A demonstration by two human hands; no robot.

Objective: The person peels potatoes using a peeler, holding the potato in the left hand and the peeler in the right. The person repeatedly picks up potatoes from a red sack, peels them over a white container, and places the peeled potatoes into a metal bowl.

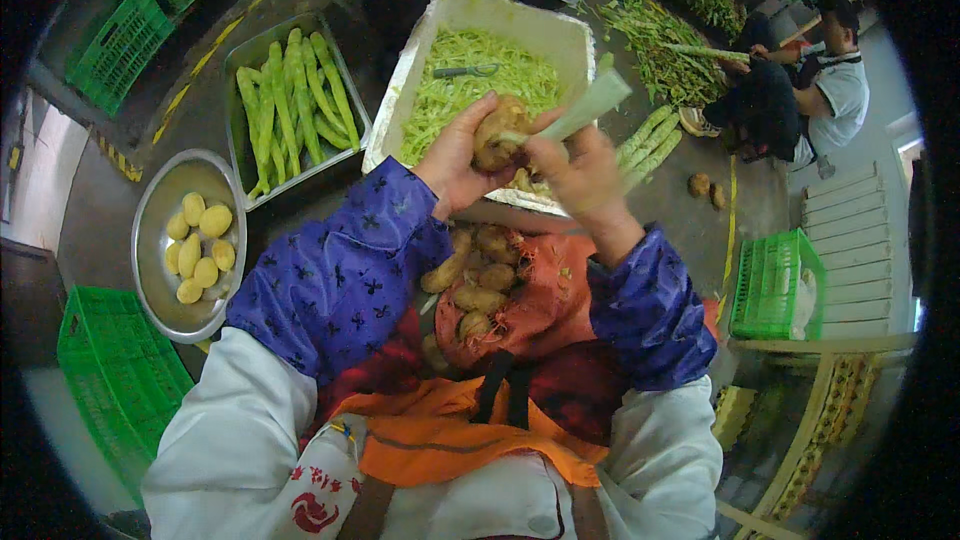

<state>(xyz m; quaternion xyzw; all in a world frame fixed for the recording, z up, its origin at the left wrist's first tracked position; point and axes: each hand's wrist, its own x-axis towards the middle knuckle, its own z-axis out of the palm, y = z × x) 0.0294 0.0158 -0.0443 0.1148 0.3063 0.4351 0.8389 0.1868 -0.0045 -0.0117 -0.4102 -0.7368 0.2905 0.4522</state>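
Observation:
A brown, unpeeled potato (496, 144) is gripped in my left hand (459, 154) above the near side of a white foam box (592, 34). In my right hand (585, 180), blurred, is a pale green hand tool (592, 105), its narrow end against the potato; whether it is a peeler or a knife I cannot tell. Light green peelings (517, 52) fill much of the box, and a grey-handled peeler (465, 70) lies on them. Below my hands, several unpeeled potatoes (480, 300) spill from an open red mesh sack (559, 292).
A steel bowl (142, 270) of several peeled potatoes and a metal tray (241, 187) of peeled green stems stand left. Several unpeeled stems (652, 139) lie right. A seated person (829, 90) works beside leafy trimmings (652, 37). Green crates (776, 285) stand around.

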